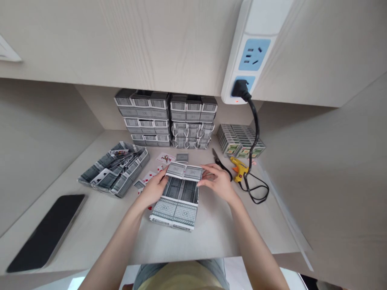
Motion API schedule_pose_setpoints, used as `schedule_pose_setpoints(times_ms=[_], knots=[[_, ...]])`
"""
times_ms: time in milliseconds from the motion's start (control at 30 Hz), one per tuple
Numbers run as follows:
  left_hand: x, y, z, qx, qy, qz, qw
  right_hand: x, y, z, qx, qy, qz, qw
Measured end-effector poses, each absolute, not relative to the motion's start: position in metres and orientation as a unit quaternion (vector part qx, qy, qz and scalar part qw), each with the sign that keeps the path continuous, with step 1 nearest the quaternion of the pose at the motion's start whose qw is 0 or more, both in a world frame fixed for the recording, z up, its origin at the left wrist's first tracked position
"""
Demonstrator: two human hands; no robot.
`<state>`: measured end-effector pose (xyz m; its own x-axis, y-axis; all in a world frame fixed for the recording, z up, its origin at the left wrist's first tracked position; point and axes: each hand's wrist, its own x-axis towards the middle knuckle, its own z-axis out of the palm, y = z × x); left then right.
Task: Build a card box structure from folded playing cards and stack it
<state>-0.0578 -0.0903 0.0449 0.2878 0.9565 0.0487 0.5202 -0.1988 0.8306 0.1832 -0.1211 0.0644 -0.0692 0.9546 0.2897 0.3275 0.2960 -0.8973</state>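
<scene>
A box built of grey-backed playing cards (175,211) lies in front of me, its middle open and showing a hollow inside. My left hand (155,188) grips its left side near the far end, fingers closed round the edge. On the opposite side, my right hand (218,181) pinches the far right corner between thumb and fingers. A folded card panel (184,171) spans the far end between both hands. Loose cards lie under and beside my left hand, among them red-suited ones (148,177). Behind the box are a joker card (166,158) and a face-down card (182,157).
Stacked card-built boxes (148,121) stand at the back, beside packed card decks (240,139). A card-built tray (113,169) holds loose cards at left, near a black phone (46,231). Scissors (223,166) and a yellow glue gun (241,169) lie right, below a power strip (249,52).
</scene>
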Motion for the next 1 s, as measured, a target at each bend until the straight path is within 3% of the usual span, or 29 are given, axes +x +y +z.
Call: schedule_pose_setpoints(times_ms=[200,400,1000], knots=[[-0.057,-0.091,0.047,0.716,0.519,0.298,0.36,0.186,-0.115,0.065,-0.516,-0.685,0.264,0.442],[-0.057,-0.092,0.049,0.708,0.521,0.301,0.369,0.182,-0.115,0.053,-0.47,-0.625,0.37,0.501],[-0.052,-0.096,0.049,0.7,0.526,0.316,0.365,0.168,-0.127,0.051,-0.514,-0.552,0.394,0.525]])
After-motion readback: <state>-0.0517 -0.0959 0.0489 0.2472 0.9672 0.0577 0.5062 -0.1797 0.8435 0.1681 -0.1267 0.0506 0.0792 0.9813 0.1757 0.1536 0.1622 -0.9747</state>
